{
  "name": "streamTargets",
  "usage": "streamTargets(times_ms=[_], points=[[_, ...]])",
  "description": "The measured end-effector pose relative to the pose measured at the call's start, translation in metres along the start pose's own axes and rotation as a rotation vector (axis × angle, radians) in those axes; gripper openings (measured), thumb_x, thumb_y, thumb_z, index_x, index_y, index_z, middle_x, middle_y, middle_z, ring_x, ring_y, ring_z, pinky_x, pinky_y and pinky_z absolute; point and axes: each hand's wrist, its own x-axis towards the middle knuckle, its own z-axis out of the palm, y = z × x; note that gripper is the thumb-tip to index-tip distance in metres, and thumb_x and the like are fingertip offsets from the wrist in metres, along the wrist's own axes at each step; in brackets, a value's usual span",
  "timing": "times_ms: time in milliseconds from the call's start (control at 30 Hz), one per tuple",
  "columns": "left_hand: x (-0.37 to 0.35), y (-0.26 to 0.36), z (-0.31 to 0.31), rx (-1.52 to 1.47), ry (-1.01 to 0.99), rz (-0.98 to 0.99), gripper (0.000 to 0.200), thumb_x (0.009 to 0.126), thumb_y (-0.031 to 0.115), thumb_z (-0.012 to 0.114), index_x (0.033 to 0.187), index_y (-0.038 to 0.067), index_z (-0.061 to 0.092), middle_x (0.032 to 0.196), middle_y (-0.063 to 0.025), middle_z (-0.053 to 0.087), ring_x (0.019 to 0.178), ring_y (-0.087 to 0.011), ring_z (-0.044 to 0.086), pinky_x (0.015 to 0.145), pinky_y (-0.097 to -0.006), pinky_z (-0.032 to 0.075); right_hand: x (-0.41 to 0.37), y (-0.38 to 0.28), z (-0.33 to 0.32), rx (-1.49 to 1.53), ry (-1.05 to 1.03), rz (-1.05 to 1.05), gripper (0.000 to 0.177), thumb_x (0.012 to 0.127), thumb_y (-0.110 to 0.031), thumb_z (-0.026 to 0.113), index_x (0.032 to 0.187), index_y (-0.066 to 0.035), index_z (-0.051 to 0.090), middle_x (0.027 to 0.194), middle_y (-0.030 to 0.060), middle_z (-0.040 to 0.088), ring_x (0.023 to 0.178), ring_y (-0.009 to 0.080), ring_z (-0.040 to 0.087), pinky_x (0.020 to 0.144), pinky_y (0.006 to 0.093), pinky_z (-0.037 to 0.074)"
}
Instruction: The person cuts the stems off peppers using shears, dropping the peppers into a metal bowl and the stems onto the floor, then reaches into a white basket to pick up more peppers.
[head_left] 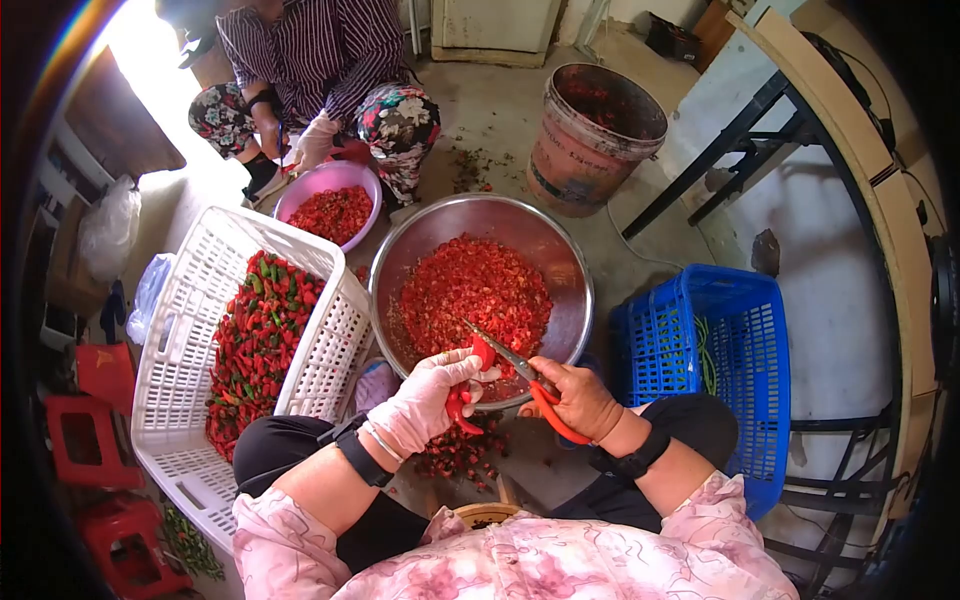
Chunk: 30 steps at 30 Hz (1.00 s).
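Observation:
My left hand (432, 396), in a thin whitish glove, is closed around red chili peppers (458, 410) near the front rim of a large steel bowl (572, 290). One pepper sticks up from the fingers beside the scissor blades. My bare right hand (578, 402) grips orange-handled scissors (508, 357), whose blades reach left to that pepper. Chopped red chili (475, 295) fills the bottom of the bowl. Below my hands, dark red and green scraps (455, 455) lie on the floor, partly hidden by my forearms.
A white crate (310, 375) of whole chilies (262, 345) stands at left. Another person (315, 70) sits behind a purple basin (368, 185) of chopped chili. A dirty bucket (590, 165) stands beyond the bowl. At right are a blue basket (745, 290) and a black-legged table (730, 150); red stools (95, 440) at left.

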Motion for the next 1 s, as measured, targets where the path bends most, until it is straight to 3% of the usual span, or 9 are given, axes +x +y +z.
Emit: streamTargets(times_ms=[67, 133, 267, 367, 500, 600, 667, 900, 1000], points=[[0.000, -0.001, 0.001, -0.030, 0.017, 0.007, 0.010, 0.082, 0.007, 0.055, 0.091, 0.006, 0.051, 0.088, -0.0186, 0.060, 0.051, -0.0114, 0.050, 0.041, -0.0234, 0.043, 0.000, 0.001, -0.002, 0.027, -0.003, -0.009, 0.061, 0.067, -0.032, 0.073, 0.114, -0.003, 0.046, 0.082, 0.0127, 0.057, 0.067, 0.0269, 0.057, 0.060, 0.0337, 0.047], [-0.001, 0.000, -0.001, -0.040, 0.028, 0.017, 0.010, 0.082, 0.007, 0.056, 0.091, 0.006, 0.051, 0.087, -0.0184, 0.060, 0.050, -0.0114, 0.050, 0.041, -0.0232, 0.043, 0.002, -0.002, -0.011, 0.154, -0.006, -0.029, 0.059, 0.068, -0.023, 0.074, 0.114, -0.001, 0.045, 0.084, 0.0122, 0.056, 0.068, 0.0168, 0.057, 0.061, 0.0264, 0.045], [-0.001, 0.000, -0.002, 0.042, 0.011, 0.032, 0.010, 0.081, 0.006, 0.056, 0.090, 0.004, 0.052, 0.081, -0.0171, 0.060, 0.050, -0.0115, 0.050, 0.041, -0.0226, 0.042, 0.006, -0.006, -0.020, -0.128, 0.016, -0.168, 0.065, 0.064, -0.030, 0.076, 0.114, -0.002, 0.046, 0.081, 0.0102, 0.054, 0.066, 0.0206, 0.054, 0.061, 0.0295, 0.046], [0.001, -0.002, -0.006, 0.109, 0.009, 0.036, 0.011, 0.081, 0.005, 0.056, 0.091, 0.003, 0.052, 0.077, -0.0163, 0.060, 0.050, -0.0119, 0.051, 0.041, -0.0226, 0.042, 0.005, -0.010, -0.026, -0.123, -0.097, -0.061, 0.065, 0.065, -0.040, 0.073, 0.112, -0.002, 0.049, 0.082, 0.0128, 0.055, 0.072, 0.0257, 0.057, 0.063, 0.0338, 0.046], [0.003, -0.001, -0.007, 0.098, 0.046, 0.045, 0.013, 0.081, 0.006, 0.057, 0.092, 0.001, 0.052, 0.076, -0.0153, 0.060, 0.051, -0.0123, 0.052, 0.041, -0.0226, 0.042, 0.002, 0.002, -0.026, -0.055, -0.184, 0.052, 0.061, 0.065, -0.040, 0.073, 0.109, -0.003, 0.051, 0.082, 0.0136, 0.056, 0.072, 0.0262, 0.058, 0.063, 0.0341, 0.046], [0.002, 0.001, -0.003, 0.029, 0.080, 0.044, 0.014, 0.081, 0.008, 0.057, 0.093, 0.002, 0.052, 0.076, -0.0158, 0.060, 0.053, -0.0123, 0.052, 0.041, -0.0227, 0.042, 0.001, 0.005, -0.022, 0.166, -0.079, 0.048, 0.067, 0.063, -0.034, 0.076, 0.113, -0.001, 0.047, 0.087, 0.0114, 0.055, 0.070, 0.0232, 0.055, 0.066, 0.0299, 0.046], [0.001, 0.001, -0.002, 0.030, 0.066, 0.038, 0.014, 0.085, 0.016, 0.053, 0.090, 0.004, 0.051, 0.086, -0.0149, 0.060, 0.050, -0.0105, 0.048, 0.042, -0.0214, 0.039, 0.003, -0.002, -0.023, 0.081, -0.074, 0.014, 0.063, 0.069, -0.038, 0.070, 0.116, -0.006, 0.045, 0.085, 0.0148, 0.055, 0.078, 0.0273, 0.057, 0.069, 0.0325, 0.046], [0.004, -0.005, -0.001, 0.041, 0.013, 0.102, 0.016, 0.085, 0.018, 0.053, 0.094, 0.004, 0.051, 0.089, -0.0141, 0.061, 0.052, -0.0106, 0.049, 0.042, -0.0224, 0.041, 0.002, -0.016, -0.011, -0.177, -0.055, -0.051, 0.061, 0.070, -0.033, 0.070, 0.116, -0.005, 0.043, 0.084, 0.0146, 0.054, 0.078, 0.0275, 0.056, 0.069, 0.0325, 0.046], [0.001, -0.001, 0.006, 0.031, 0.013, 0.132, 0.016, 0.085, 0.015, 0.053, 0.095, 0.004, 0.051, 0.090, -0.0151, 0.061, 0.051, -0.0110, 0.049, 0.041, -0.0230, 0.041, 0.003, -0.013, -0.007, 0.024, -0.110, 0.014, 0.060, 0.070, -0.029, 0.072, 0.115, -0.002, 0.043, 0.084, 0.0112, 0.055, 0.071, 0.0186, 0.055, 0.065, 0.0288, 0.045]])
